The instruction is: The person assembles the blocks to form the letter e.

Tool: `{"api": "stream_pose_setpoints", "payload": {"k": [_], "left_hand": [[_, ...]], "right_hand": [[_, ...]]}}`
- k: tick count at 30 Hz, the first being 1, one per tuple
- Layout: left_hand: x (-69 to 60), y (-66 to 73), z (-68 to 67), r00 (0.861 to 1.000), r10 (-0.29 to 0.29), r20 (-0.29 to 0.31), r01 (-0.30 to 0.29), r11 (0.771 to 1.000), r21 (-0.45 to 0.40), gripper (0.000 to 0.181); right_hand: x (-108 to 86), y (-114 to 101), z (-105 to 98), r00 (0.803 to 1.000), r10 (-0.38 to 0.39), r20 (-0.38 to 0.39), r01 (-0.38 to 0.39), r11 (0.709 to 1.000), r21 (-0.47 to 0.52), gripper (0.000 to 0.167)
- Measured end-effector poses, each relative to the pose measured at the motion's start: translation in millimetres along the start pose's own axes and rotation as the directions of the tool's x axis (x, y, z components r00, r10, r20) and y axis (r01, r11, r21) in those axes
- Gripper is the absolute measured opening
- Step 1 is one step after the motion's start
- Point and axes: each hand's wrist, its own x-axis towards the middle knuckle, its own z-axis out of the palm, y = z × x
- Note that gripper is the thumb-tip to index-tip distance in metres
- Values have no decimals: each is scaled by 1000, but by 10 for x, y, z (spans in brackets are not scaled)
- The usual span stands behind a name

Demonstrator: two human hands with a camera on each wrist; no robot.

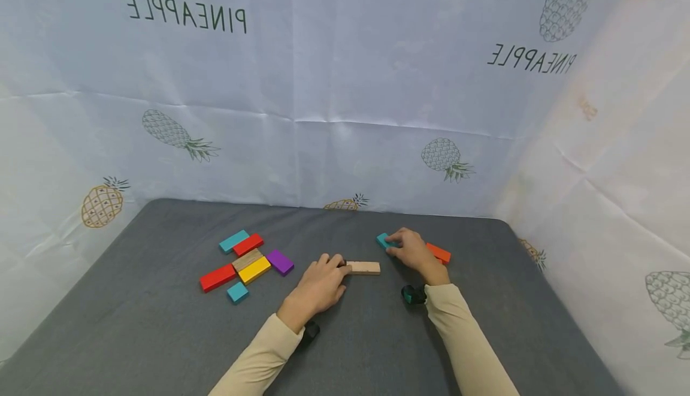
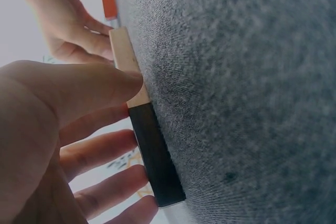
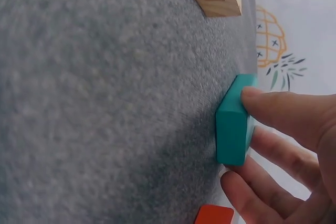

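Note:
Near the middle of the table, my left hand (image 1: pixel 319 285) holds a light wooden block (image 1: pixel 366 268) between thumb and fingers. End to end with it lies a black block (image 2: pixel 156 156), which the other left fingers touch along its far side; in the head view the hand mostly hides it. Further right, my right hand (image 1: pixel 412 249) pinches a teal block (image 3: pixel 231 135) that lies flat on the cloth, its thumb on one side and fingers on the other. An orange block (image 1: pixel 439 253) lies just beyond the right hand, partly hidden by it.
On the left of the grey table (image 1: pixel 135 324) lies a cluster of flat blocks: two red (image 1: pixel 218 277), two blue (image 1: pixel 234 241), a brown wooden one (image 1: pixel 248 260), a yellow one (image 1: pixel 254 270) and a purple one (image 1: pixel 280 262). A pineapple-print curtain (image 1: pixel 345 84) stands behind the table.

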Motion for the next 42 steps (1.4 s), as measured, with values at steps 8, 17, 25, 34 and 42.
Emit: {"api": "stream_pose_setpoints", "payload": {"k": [8,17,25,34,42], "left_hand": [[4,-4,-8,1000,-3,-8,2,1000,-11,37],[12,-7,1,1000,-1,-9,1,1000,-5,37],[15,-3,-11,1000,-9,10,9,1000,-11,37],[7,-1,-12,1000,-11,16,11,1000,-2,38],[3,2,-13,1000,-7,14,7,1000,-9,37]], "right_hand": [[-9,-41,19,1000,-3,7,3,1000,10,32],[-36,-84,34,1000,3,7,-3,1000,15,36],[-44,-108,79,1000,4,9,-5,999,34,37],[-51,-178,110,1000,15,26,-16,999,52,36],[-61,-177,138,999,-28,16,27,998,49,33]]}}
